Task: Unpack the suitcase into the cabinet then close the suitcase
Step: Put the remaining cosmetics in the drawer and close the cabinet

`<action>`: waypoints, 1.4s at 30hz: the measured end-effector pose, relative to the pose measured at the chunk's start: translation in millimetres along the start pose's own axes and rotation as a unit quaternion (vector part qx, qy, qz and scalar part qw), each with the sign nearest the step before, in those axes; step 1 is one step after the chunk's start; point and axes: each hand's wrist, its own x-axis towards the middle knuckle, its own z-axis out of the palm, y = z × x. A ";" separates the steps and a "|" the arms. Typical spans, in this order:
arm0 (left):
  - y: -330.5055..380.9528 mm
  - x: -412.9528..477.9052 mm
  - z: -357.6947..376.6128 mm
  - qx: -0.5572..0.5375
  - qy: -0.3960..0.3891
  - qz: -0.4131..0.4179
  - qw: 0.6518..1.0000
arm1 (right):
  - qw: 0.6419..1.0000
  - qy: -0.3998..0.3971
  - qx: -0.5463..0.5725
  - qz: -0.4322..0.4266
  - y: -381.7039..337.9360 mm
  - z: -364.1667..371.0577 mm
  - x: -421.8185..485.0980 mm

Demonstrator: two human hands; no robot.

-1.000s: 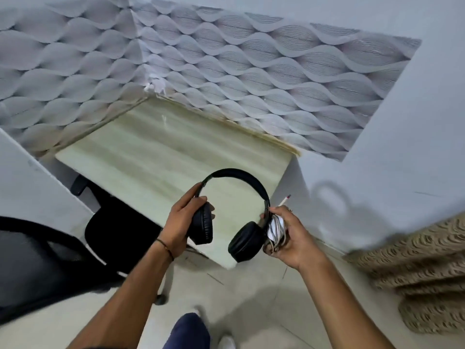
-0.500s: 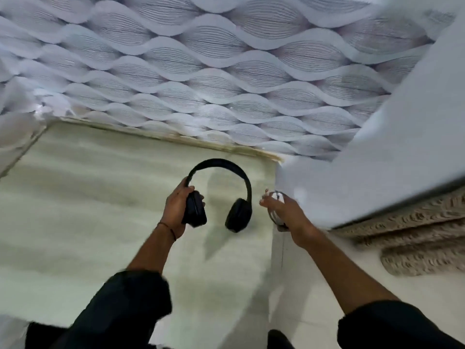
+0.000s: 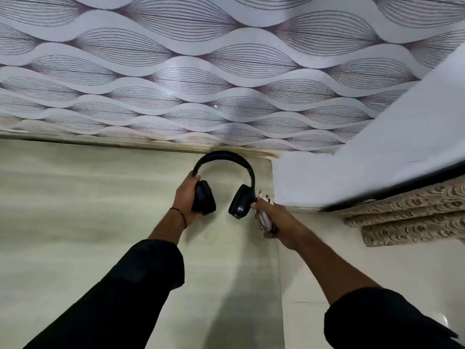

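Note:
Black over-ear headphones (image 3: 224, 159) are held over the far right corner of a pale green marbled surface (image 3: 75, 210), the headband close to the wall. My left hand (image 3: 186, 195) grips the left ear cup. My right hand (image 3: 274, 217) clutches a bundle of white pencils (image 3: 264, 215) and its fingertips touch the right ear cup (image 3: 240, 204). I cannot tell whether the headphones rest on the surface or hang just above it. No suitcase or cabinet is in view.
Wave-patterned wallpaper (image 3: 226, 71) backs the surface. A plain white wall (image 3: 377, 159) juts out at the right, right beside the surface's edge. Beige patterned fabric (image 3: 415, 217) lies on the tiled floor (image 3: 314, 273) at the right.
I have moved closer to the surface, and both hands have carried the headphones forward to its far right corner by the wall. The right fingers are back on the right ear cup.

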 end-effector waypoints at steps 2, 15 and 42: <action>-1.1 7.5 8.5 0.048 0.029 0.025 0.998 | 0.999 0.006 0.031 0.002 5.4 4.9 7.3; -10.2 14.5 24.0 0.387 0.169 0.167 0.891 | 0.992 0.078 0.089 -0.033 24.3 -0.4 15.5; -52.5 -176.4 -172.9 0.183 0.331 0.193 0.905 | 0.946 -0.212 -0.206 -0.136 10.0 176.3 -27.3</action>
